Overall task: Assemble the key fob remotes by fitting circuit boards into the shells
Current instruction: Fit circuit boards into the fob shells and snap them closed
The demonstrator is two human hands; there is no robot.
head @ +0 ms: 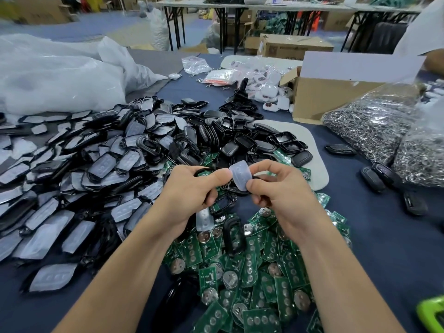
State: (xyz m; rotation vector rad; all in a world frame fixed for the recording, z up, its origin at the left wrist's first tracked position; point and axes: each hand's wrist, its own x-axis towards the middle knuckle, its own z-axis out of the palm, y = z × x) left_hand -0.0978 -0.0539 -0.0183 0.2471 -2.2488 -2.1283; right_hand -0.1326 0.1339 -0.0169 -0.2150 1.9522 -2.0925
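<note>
Both busy — left hand (189, 188) grips black shell (202, 169), right hand (276, 192) pinches translucent button pad (240, 175); next I'd seat it squarely, then a circuit board (249, 263).

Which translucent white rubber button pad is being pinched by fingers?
The translucent white rubber button pad in the right hand, beside the left hand gripping a black plastic shell; pads in the heap lie untouched.

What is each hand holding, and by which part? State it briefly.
The right hand pinches the translucent button pad by its right edge. The left hand grips a black shell, mostly hidden in its fingers; its thumb touches the pad's left edge.
</note>
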